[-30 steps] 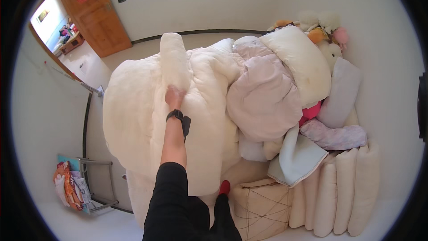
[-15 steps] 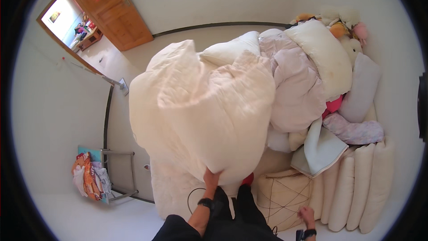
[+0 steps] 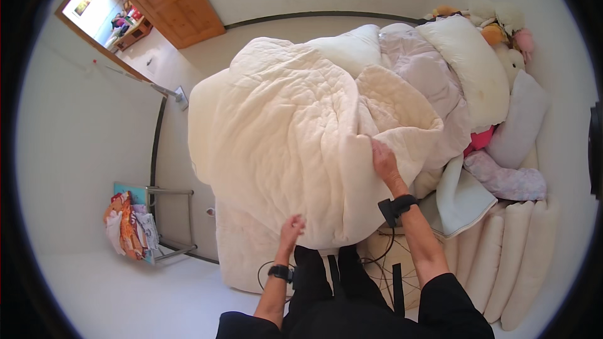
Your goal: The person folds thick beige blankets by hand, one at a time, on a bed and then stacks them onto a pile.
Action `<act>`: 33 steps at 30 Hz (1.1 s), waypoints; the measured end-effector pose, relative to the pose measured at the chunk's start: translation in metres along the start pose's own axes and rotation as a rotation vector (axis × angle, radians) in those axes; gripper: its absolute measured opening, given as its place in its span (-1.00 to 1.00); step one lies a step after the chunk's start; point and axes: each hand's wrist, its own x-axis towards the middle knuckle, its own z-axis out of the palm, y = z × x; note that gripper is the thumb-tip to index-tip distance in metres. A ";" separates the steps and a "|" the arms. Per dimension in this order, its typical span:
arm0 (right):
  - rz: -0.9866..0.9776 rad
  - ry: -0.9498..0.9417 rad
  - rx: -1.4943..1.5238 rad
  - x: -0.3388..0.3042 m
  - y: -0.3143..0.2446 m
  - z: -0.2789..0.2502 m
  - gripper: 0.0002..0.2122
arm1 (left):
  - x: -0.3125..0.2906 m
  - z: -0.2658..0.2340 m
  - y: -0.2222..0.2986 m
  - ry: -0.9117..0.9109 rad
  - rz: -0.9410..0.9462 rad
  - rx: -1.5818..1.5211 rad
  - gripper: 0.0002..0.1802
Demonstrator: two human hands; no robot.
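One cream quilt (image 3: pixel 282 132), two hands: left hand (image 3: pixel 291 228), right hand (image 3: pixel 384 160) gripping.

this was a bedroom in a home. a bed (image 3: pixel 239 257) filled most of the floor, heaped with a cream quilted duvet (image 3: pixel 282 132), a pale mauve comforter (image 3: pixel 427 81) and a large pillow (image 3: pixel 471 69). soft toys (image 3: pixel 496 22) sat crowded in the corner by the wall, and long padded cushions (image 3: pixel 527 251) lined the bed's right side. a wooden door (image 3: pixel 166 0) stood open onto another room, and a small rack with clothes (image 3: pixel 129 229) stood against the plain white wall.
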 end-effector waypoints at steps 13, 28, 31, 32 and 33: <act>-0.343 -0.564 -0.127 -0.161 -0.112 0.013 -0.52 | 0.146 0.085 0.272 0.006 0.560 0.300 -0.37; -0.155 -0.597 -0.216 -0.149 -0.108 0.002 -0.51 | 0.169 0.084 0.182 0.153 0.332 0.888 -0.33; -0.166 -0.654 -0.077 -0.140 -0.102 -0.010 -0.54 | 0.138 0.030 0.179 -0.094 0.347 0.193 -0.68; -0.126 -0.638 -0.117 -0.136 -0.082 -0.024 -0.54 | 0.104 0.036 0.193 -0.194 0.273 0.188 -0.71; -0.112 -0.690 0.012 -0.131 -0.074 -0.028 -0.54 | 0.063 0.020 0.206 -0.154 0.235 0.112 -0.74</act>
